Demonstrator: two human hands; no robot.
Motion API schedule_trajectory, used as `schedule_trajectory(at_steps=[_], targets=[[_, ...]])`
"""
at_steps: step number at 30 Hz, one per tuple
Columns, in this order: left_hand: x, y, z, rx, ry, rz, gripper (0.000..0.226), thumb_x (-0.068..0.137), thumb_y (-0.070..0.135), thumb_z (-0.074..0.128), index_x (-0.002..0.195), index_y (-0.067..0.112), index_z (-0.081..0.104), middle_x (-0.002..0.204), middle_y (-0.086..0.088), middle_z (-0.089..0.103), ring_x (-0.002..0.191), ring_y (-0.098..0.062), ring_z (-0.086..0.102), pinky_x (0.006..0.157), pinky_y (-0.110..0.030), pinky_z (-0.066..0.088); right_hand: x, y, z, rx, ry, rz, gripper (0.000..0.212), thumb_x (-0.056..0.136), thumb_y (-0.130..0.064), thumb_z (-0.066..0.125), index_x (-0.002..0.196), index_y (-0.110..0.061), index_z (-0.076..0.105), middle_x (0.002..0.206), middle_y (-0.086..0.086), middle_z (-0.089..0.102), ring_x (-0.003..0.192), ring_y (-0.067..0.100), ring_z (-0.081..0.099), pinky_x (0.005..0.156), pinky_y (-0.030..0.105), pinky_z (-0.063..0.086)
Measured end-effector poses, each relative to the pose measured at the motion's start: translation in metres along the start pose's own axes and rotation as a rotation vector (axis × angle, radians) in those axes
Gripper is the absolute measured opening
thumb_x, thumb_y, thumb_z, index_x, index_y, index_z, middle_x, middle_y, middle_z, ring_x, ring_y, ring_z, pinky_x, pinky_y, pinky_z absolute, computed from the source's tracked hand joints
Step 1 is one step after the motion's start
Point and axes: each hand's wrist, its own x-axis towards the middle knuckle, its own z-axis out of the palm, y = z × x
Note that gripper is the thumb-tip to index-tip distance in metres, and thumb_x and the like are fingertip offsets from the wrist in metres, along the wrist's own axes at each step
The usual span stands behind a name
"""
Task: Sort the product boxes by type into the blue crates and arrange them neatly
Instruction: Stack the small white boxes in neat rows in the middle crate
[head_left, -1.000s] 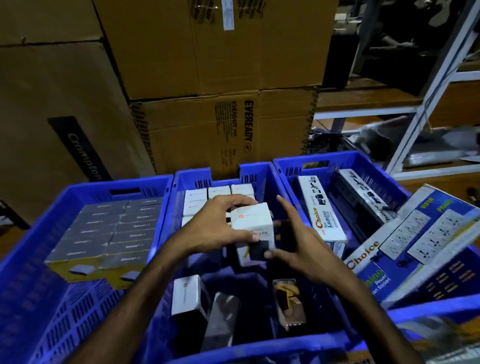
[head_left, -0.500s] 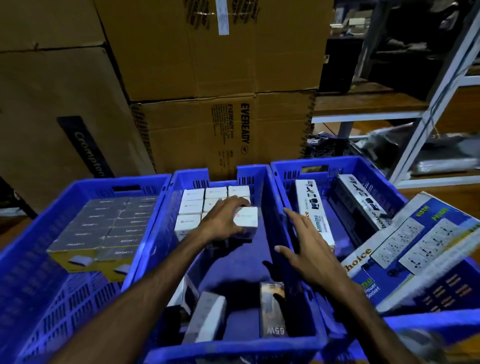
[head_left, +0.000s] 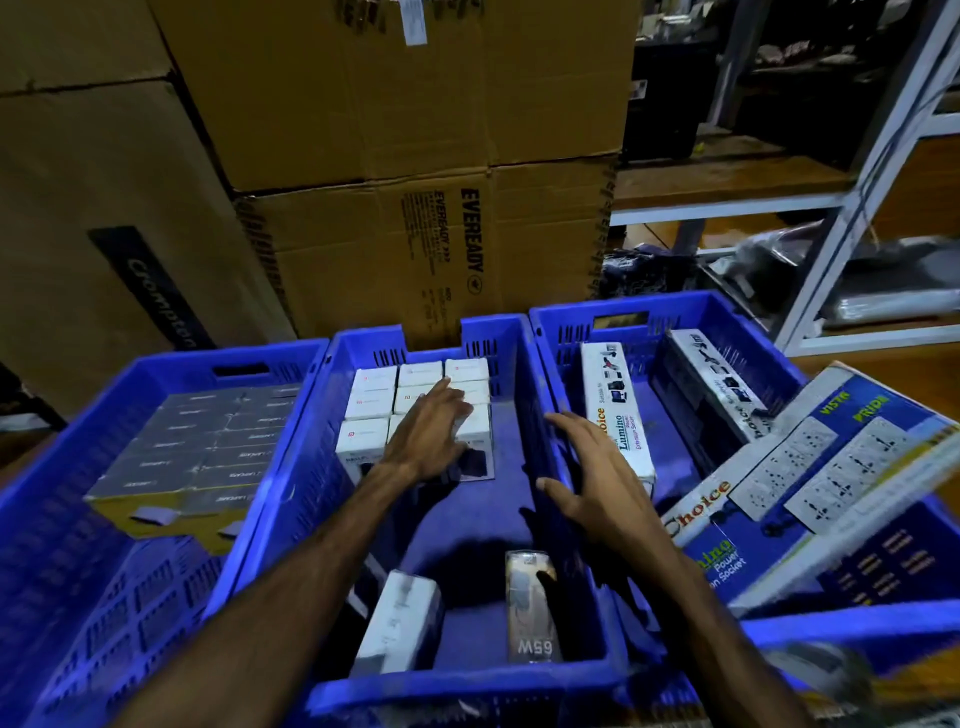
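Three blue crates stand side by side. The middle crate (head_left: 524, 364) holds a block of small white boxes (head_left: 371, 395) at its far end. My left hand (head_left: 434, 434) lies flat on the nearest white box (head_left: 475, 428) of that block, fingers spread, pressing it in place. My right hand (head_left: 597, 478) hovers open over the middle crate's right wall, holding nothing. Loose in the near part lie a white box (head_left: 400, 621) and a "65W" box (head_left: 530, 605). The left crate (head_left: 62, 519) holds grey-topped boxes (head_left: 208, 447).
The right crate (head_left: 727, 317) carries long white "Choice Lumino" boxes (head_left: 615, 410) and a large blue socket box (head_left: 810, 493) leaning over its edge. Stacked cardboard cartons (head_left: 415, 234) rise right behind the crates. A white metal rack (head_left: 852, 208) stands at the right.
My left hand carried the white box to the far block, set it down, and now rests flat on it. My right hand let go and drew back to the right.
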Motion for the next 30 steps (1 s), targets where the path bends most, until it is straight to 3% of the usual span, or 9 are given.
schedule_trajectory(at_steps=[4,7,11,16,19,22,25,27,30], targets=[[-0.006,-0.002,0.013,-0.028,0.03,0.013,0.058,0.083,0.013,0.077,0.138,0.006,0.061,0.143,-0.015,0.058,0.138,-0.034,0.05,0.115,-0.039,0.04,0.0,-0.001,0.0,0.017,0.008,-0.004,0.074,0.084,-0.032,0.068,0.153,-0.029,0.042,0.158,-0.001,0.043,0.144,0.021,0.042,0.121,0.047,0.033],[-0.009,-0.005,0.019,-0.004,0.05,0.01,0.059,0.086,0.014,0.075,0.142,0.007,0.058,0.15,-0.016,0.055,0.14,-0.034,0.049,0.118,-0.041,0.038,0.0,-0.003,-0.001,0.011,0.001,-0.015,0.073,0.087,-0.026,0.072,0.154,-0.026,0.043,0.158,0.0,0.044,0.144,0.022,0.041,0.12,0.045,0.033],[-0.007,-0.005,0.02,0.022,0.053,0.036,0.057,0.085,0.014,0.074,0.138,0.007,0.058,0.141,-0.016,0.058,0.131,-0.038,0.054,0.111,-0.045,0.044,0.0,-0.004,-0.003,-0.006,0.007,-0.016,0.074,0.088,-0.021,0.076,0.153,-0.024,0.043,0.158,0.001,0.044,0.144,0.022,0.042,0.12,0.044,0.033],[-0.017,0.014,0.01,0.085,0.032,0.066,0.072,0.088,0.028,0.073,0.152,0.013,0.045,0.158,-0.017,0.042,0.147,-0.036,0.036,0.122,-0.047,0.032,-0.001,-0.009,-0.005,0.008,0.001,-0.006,0.074,0.084,-0.028,0.071,0.152,-0.023,0.044,0.154,0.001,0.047,0.141,0.025,0.046,0.118,0.044,0.037],[-0.033,0.041,0.002,0.049,0.132,0.262,0.051,0.085,0.019,0.068,0.134,0.009,0.06,0.132,-0.015,0.061,0.124,-0.036,0.054,0.103,-0.046,0.049,-0.004,-0.009,-0.003,0.01,0.007,0.011,0.075,0.08,-0.035,0.065,0.152,-0.026,0.043,0.154,0.0,0.046,0.139,0.026,0.047,0.117,0.045,0.039],[-0.063,0.068,0.007,-0.059,-0.055,0.407,0.044,0.088,0.032,0.071,0.126,0.009,0.064,0.119,-0.012,0.067,0.112,-0.033,0.06,0.095,-0.044,0.051,-0.005,-0.008,-0.002,0.02,0.019,0.008,0.075,0.079,-0.033,0.064,0.151,-0.025,0.044,0.154,-0.001,0.047,0.14,0.023,0.047,0.117,0.045,0.038],[-0.091,0.08,0.016,-0.175,-0.357,0.414,0.073,0.083,0.05,0.078,0.138,0.01,0.054,0.131,-0.011,0.06,0.12,-0.028,0.056,0.103,-0.042,0.048,-0.007,-0.008,-0.003,0.021,0.028,-0.004,0.074,0.082,-0.028,0.068,0.152,-0.026,0.044,0.155,-0.002,0.047,0.142,0.021,0.046,0.118,0.044,0.038],[-0.103,0.082,0.018,-0.069,-0.515,0.397,0.098,0.077,0.058,0.082,0.153,0.014,0.038,0.146,-0.011,0.049,0.13,-0.028,0.048,0.107,-0.038,0.046,-0.008,-0.008,-0.003,0.025,0.034,-0.01,0.072,0.084,-0.024,0.071,0.152,-0.024,0.044,0.154,-0.001,0.047,0.141,0.021,0.046,0.118,0.043,0.038],[-0.112,0.083,0.024,0.095,-0.575,0.454,0.108,0.08,0.06,0.079,0.16,0.013,0.024,0.149,-0.015,0.042,0.129,-0.036,0.048,0.1,-0.041,0.047,-0.006,-0.008,-0.004,0.016,0.037,-0.011,0.072,0.085,-0.022,0.073,0.151,-0.024,0.044,0.153,-0.001,0.048,0.14,0.021,0.047,0.117,0.043,0.039]])
